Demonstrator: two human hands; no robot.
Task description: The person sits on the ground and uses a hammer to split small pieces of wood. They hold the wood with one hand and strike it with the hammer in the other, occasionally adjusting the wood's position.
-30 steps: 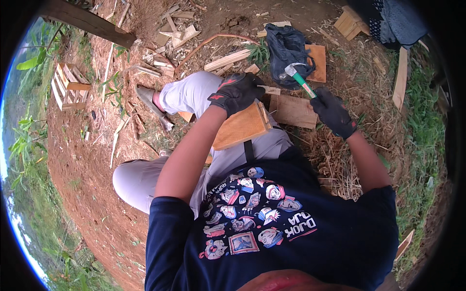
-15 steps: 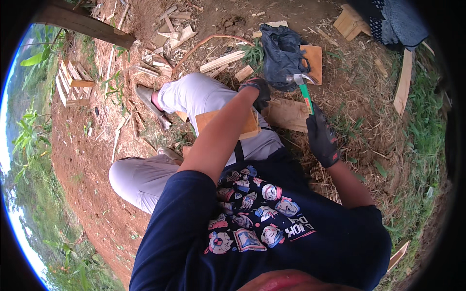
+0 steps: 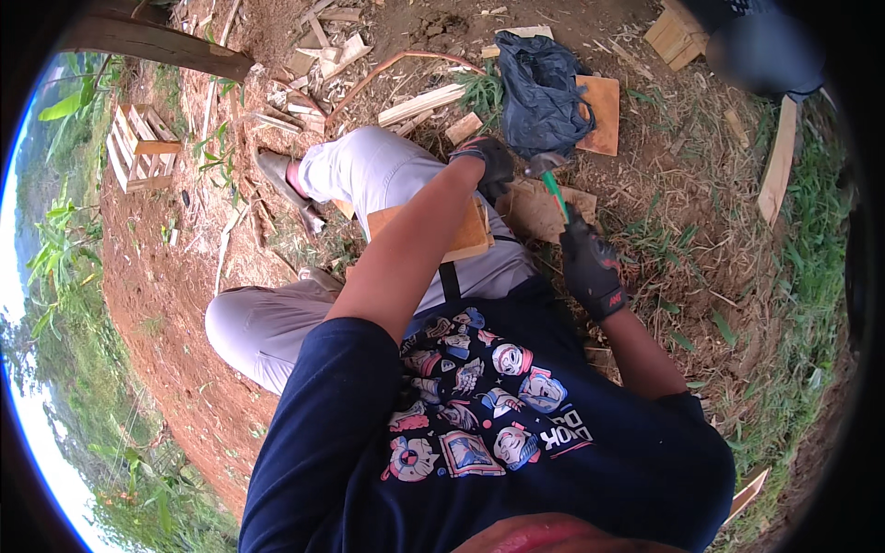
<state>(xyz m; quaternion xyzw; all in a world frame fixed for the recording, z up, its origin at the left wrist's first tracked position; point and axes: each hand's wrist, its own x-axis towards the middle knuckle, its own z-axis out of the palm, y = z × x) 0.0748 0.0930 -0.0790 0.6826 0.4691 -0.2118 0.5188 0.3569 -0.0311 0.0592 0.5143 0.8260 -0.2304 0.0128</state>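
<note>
My right hand (image 3: 592, 269), in a dark glove, is closed round the green handle of a claw hammer (image 3: 554, 192). The hammer's metal head is just right of my left hand (image 3: 490, 169), above the far part of a flat wooden board (image 3: 551, 212). That board lies on the right, beside my thigh. My left hand, also gloved, is at the board's far left edge with its fingers curled; what they hold, if anything, is hidden. A thick wooden piece (image 3: 470, 235) rests across my lap, partly behind my left forearm.
A dark plastic bag (image 3: 542, 97) lies beyond my hands, beside an orange-brown wooden square (image 3: 599, 115). Offcuts (image 3: 421, 104) and splinters litter the soil. A slatted wooden crate (image 3: 143, 147) stands far left. A wooden beam (image 3: 152, 44) crosses the upper left; grass grows on the right.
My right hand and the hammer have moved left, bringing the hammer head down closer to my left hand and the board. My left hand has stayed nearly in place.
</note>
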